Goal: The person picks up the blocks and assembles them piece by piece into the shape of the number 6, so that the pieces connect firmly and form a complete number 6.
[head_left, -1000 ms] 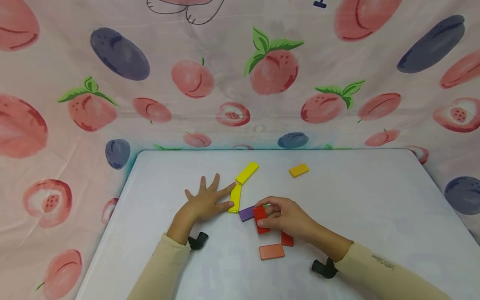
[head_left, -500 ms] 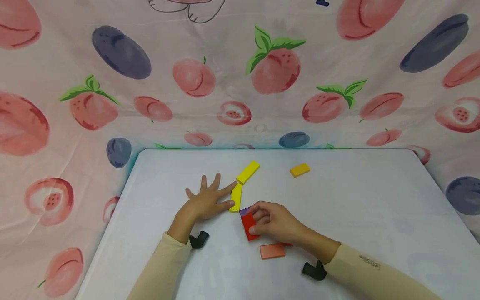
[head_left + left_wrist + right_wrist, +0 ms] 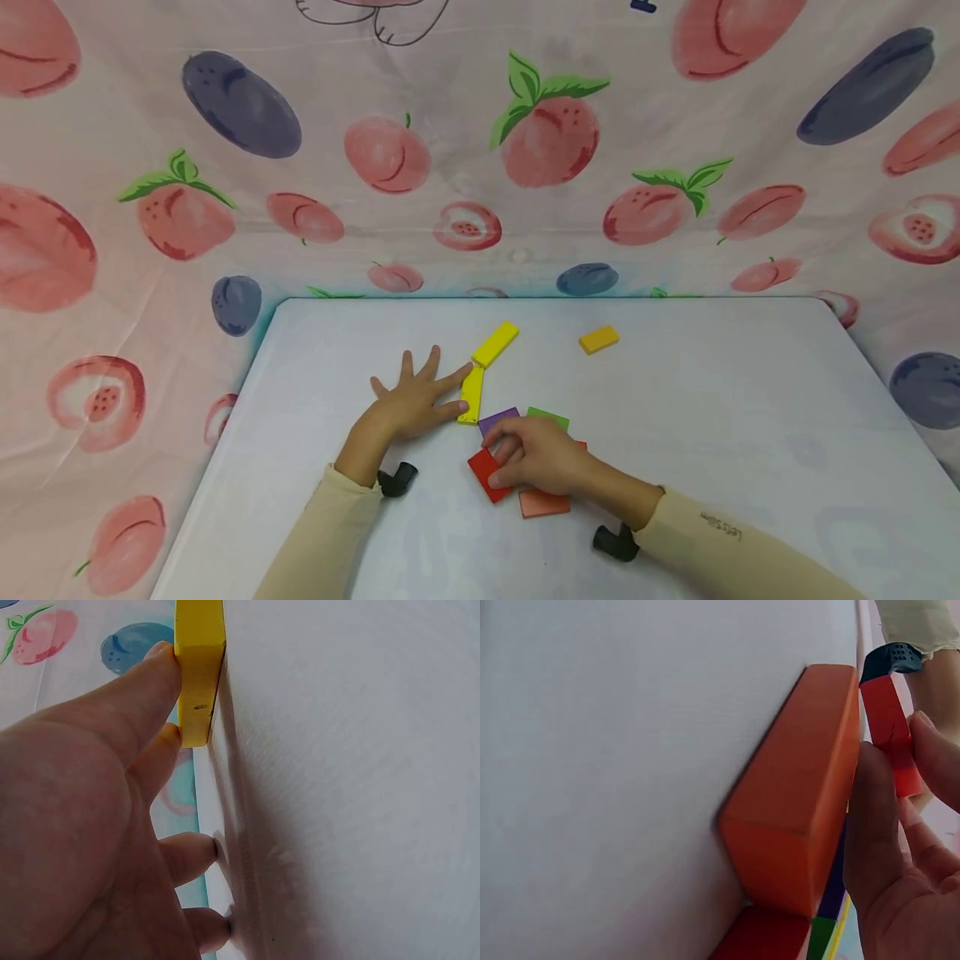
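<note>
My left hand [image 3: 408, 408] lies spread on the white table, thumb and index fingertips against the side of a yellow block [image 3: 472, 395]. A second yellow block [image 3: 496, 344] meets its far end at an angle. In my right hand [image 3: 543, 454], thumb and fingers pinch a flat red block [image 3: 485, 473], tilted beside the near end of a purple block [image 3: 497, 421]. A green block [image 3: 550, 417] shows beyond that hand, and an orange block [image 3: 787, 761] stands close by in the right wrist view. Another red block [image 3: 761, 937] touches the orange one, mostly hidden by the hand in the head view.
Toward the back right of the table [image 3: 750, 400] lies a lone amber block [image 3: 598, 339]. A fruit-patterned cloth [image 3: 420, 92] hangs behind the table's far edge. Black wrist devices sit at both cuffs, the left one [image 3: 397, 479] near the tabletop.
My right hand has carried the red block leftward and toward me, turning it, away from the purple block. More of the purple and green blocks shows. The left hand stays put.
</note>
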The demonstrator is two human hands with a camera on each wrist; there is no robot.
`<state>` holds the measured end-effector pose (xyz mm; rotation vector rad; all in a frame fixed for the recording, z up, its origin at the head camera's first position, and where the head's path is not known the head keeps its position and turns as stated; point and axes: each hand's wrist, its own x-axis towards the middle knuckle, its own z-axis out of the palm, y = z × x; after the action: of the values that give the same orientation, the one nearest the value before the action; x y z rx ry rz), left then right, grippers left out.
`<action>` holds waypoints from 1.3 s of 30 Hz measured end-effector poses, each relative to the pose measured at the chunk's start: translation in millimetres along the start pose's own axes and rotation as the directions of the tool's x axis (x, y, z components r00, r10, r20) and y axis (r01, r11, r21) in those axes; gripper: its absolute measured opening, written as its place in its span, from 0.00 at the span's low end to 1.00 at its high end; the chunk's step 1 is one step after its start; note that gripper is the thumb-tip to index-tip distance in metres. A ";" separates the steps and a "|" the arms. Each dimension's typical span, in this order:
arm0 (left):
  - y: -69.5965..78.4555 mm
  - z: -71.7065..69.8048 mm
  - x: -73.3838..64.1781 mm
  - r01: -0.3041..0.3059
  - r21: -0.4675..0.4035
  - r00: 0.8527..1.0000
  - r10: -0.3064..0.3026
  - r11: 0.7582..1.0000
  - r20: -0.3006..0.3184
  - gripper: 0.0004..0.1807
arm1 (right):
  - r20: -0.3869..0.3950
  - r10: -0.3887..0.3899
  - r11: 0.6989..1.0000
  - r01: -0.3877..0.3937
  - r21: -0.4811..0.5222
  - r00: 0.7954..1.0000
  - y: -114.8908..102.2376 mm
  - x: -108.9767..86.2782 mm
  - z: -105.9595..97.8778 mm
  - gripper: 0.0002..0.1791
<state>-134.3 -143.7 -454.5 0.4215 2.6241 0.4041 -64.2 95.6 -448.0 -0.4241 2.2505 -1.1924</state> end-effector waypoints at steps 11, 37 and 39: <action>0.5 0.1 -1.7 -0.008 -0.004 1.000 0.008 1.000 -0.002 0.36 | 0.064 -0.044 0.989 0.053 -0.139 0.997 -2.4 5.7 5.5 0.22; -0.3 0.2 -1.1 -0.009 0.003 1.000 0.009 1.000 0.003 0.36 | 0.149 -0.047 0.986 0.069 -0.149 0.988 0.8 7.3 1.4 0.20; -0.4 0.1 -1.1 -0.008 0.002 1.000 0.008 1.000 0.004 0.36 | 0.155 -0.044 0.986 0.068 -0.149 0.987 1.4 7.3 0.6 0.20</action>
<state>-133.4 -144.4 -454.4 0.4336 2.6197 0.4024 -69.7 92.2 -451.8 -0.6212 2.2186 -0.9811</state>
